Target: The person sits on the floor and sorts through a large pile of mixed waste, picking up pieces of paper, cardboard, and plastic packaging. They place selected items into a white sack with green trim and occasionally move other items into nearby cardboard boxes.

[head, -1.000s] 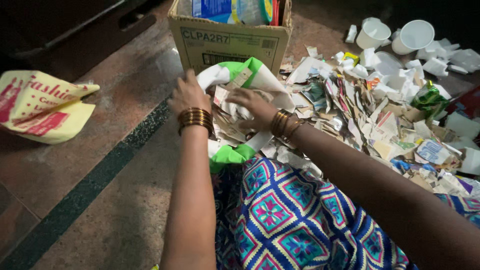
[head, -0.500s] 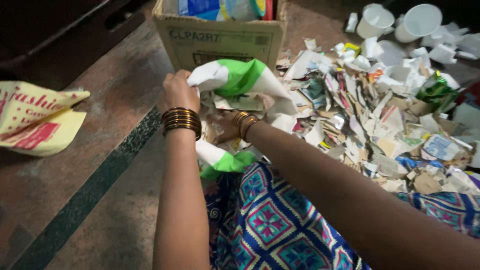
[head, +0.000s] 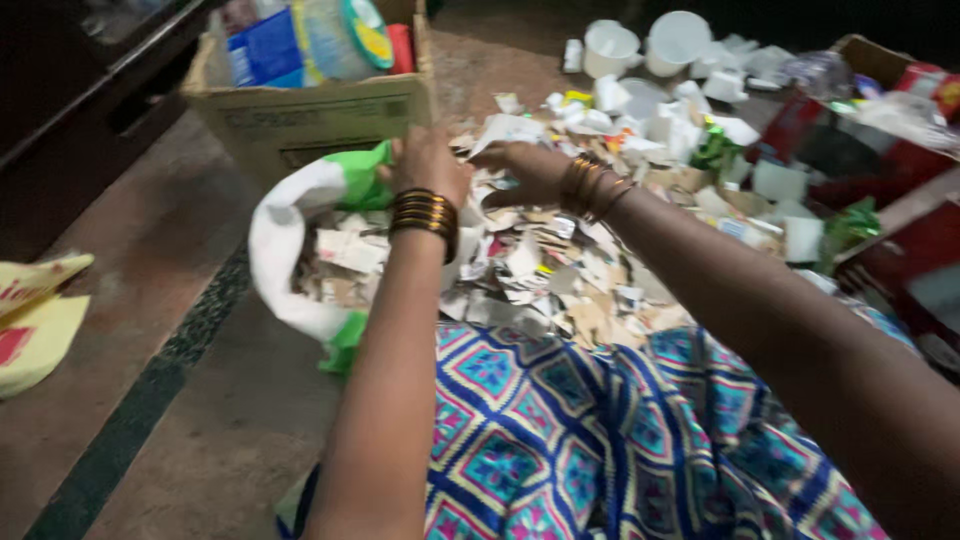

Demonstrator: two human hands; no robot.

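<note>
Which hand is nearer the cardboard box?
Left. The left hand holds the white-and-green bag's rim just below the cardboard box; the right hand rests farther right on paper scraps.

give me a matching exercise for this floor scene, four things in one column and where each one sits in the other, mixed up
Things:
1. cardboard box
2. white and green bag
3. yellow bag
4. white cups

Places:
A. far left edge, on the floor
B. far end of the paper scrap pile
C. under the left hand, full of scraps
D. behind the bag, holding packages

Pairs: 1-D, 2-C, 3-A, 4-B
</note>
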